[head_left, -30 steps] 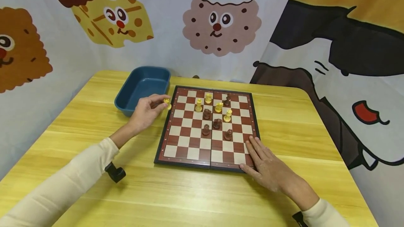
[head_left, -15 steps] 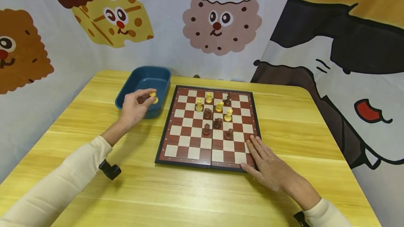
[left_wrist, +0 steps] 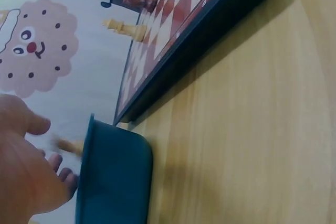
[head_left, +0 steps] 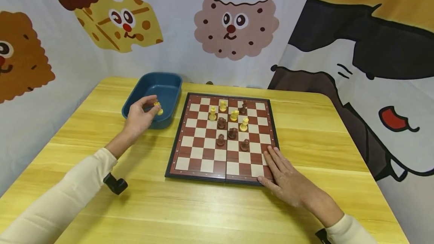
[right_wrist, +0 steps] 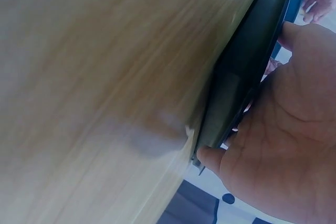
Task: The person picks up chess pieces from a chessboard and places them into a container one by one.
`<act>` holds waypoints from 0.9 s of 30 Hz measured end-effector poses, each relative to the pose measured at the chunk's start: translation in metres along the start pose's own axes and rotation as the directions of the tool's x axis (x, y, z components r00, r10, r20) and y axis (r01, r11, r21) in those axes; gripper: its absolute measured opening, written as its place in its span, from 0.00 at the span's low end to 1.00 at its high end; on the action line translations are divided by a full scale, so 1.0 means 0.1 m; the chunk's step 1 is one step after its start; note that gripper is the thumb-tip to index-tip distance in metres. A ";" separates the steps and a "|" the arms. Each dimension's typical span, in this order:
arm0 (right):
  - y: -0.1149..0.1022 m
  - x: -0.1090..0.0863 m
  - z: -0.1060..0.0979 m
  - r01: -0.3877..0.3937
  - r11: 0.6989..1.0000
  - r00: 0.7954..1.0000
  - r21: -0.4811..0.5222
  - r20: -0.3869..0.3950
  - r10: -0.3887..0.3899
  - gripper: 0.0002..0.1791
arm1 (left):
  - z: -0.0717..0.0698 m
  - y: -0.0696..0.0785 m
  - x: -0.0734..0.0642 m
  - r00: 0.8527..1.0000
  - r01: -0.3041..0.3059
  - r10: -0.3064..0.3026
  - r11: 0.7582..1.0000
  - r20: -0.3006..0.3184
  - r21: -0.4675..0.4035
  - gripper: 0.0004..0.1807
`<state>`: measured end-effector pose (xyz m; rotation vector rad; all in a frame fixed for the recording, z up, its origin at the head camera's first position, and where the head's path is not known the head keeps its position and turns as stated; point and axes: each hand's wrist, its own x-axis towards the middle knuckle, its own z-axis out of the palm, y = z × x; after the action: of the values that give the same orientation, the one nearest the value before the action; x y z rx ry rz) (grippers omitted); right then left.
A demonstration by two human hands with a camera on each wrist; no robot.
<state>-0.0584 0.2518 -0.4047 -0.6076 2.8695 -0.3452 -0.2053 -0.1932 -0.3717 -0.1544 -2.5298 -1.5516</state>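
Note:
My left hand (head_left: 138, 117) is over the near side of a blue bin (head_left: 164, 122), thumb and fingers spread apart. A yellow chess piece (head_left: 158, 109) is just off the fingertips; in the left wrist view the blurred piece (left_wrist: 68, 146) shows in the gap between thumb and fingers, at the bin's rim. My right hand (head_left: 288, 180) rests flat on the front right corner of a red-and-white chessboard (head_left: 207, 165), fingers straight. Several yellow and brown chess pieces stand on the board, among them a yellow knight (head_left: 234, 115) and a brown knight (head_left: 232, 133).
The bin stands at the back left of the wooden table (head_left: 190, 210), close to the board's left edge. Behind the table hangs a white cloth (head_left: 176, 63) with cartoon prints. A black wrist mount (head_left: 116, 184) sticks out below the left sleeve.
My left hand has carried the yellow chess piece leftward from the board's edge to over the bin, and its fingers have let go. The right hand stays put.

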 end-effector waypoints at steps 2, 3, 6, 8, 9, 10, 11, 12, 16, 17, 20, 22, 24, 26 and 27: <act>-0.02 0.00 -0.02 -0.012 1.000 1.000 0.001 0.016 0.012 0.47 | 0.00 -0.01 -0.01 1.000 0.017 -0.017 0.999 0.014 -0.031 0.26; -0.02 0.00 -0.03 -0.016 1.000 1.000 0.001 0.022 0.016 0.47 | 0.01 -0.01 -0.01 1.000 0.015 -0.015 0.999 0.011 -0.048 0.27; -0.03 0.00 -0.04 -0.028 1.000 0.999 -0.006 0.040 0.029 0.47 | 0.03 0.00 -0.02 1.000 -0.009 0.008 0.996 -0.009 -0.088 0.27; -0.02 0.01 -0.04 -0.031 0.999 0.999 -0.005 0.044 0.031 0.47 | 0.06 0.02 -0.03 0.999 -0.046 0.044 0.991 -0.023 -0.129 0.25; -0.02 0.01 -0.03 -0.032 0.999 0.998 -0.004 0.045 0.032 0.47 | 0.07 0.03 -0.04 0.997 -0.072 0.068 0.986 -0.029 -0.151 0.24; -0.02 0.01 -0.03 -0.032 0.999 0.998 -0.001 0.044 0.032 0.47 | 0.09 0.05 -0.05 0.995 -0.103 0.098 0.979 -0.033 -0.177 0.23; -0.02 0.01 -0.03 -0.034 0.999 0.998 0.001 0.045 0.034 0.47 | 0.11 0.06 -0.06 0.991 -0.135 0.130 0.970 -0.035 -0.205 0.23; -0.02 0.01 -0.04 -0.034 0.999 0.998 0.004 0.045 0.034 0.47 | 0.12 0.08 -0.07 0.986 -0.166 0.162 0.957 -0.036 -0.236 0.22; -0.02 0.02 -0.04 -0.036 0.999 0.998 0.012 0.051 0.035 0.48 | 0.20 0.13 -0.12 0.967 -0.240 0.254 0.914 0.001 -0.328 0.22; -0.02 0.02 -0.04 -0.037 0.999 0.998 0.016 0.054 0.036 0.48 | 0.22 0.14 -0.12 0.965 -0.240 0.261 0.908 0.016 -0.342 0.23; -0.02 0.01 -0.04 -0.039 0.999 0.998 0.026 0.056 0.038 0.47 | 0.30 0.14 -0.14 0.964 -0.219 0.258 0.904 0.061 -0.367 0.24; -0.02 0.01 -0.03 -0.036 0.999 0.998 0.030 0.057 0.035 0.48 | 0.35 0.13 -0.16 0.966 -0.195 0.246 0.901 0.085 -0.387 0.25; -0.01 0.01 -0.03 -0.034 0.999 0.998 0.031 0.053 0.032 0.48 | 0.40 0.13 -0.19 0.964 -0.179 0.243 0.897 0.111 -0.404 0.26; -0.01 0.01 -0.03 -0.032 0.999 0.998 0.028 0.052 0.030 0.48 | 0.45 0.13 -0.22 0.961 -0.161 0.240 0.891 0.139 -0.425 0.26; -0.01 0.01 -0.03 -0.030 0.999 0.998 0.029 0.050 0.029 0.48 | 0.48 0.13 -0.23 0.959 -0.154 0.242 0.883 0.148 -0.443 0.26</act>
<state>-0.0596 0.2505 -0.4017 -0.5597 2.8179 -0.3618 -0.1850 -0.1449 -0.3863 -0.6368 -2.1711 -2.0655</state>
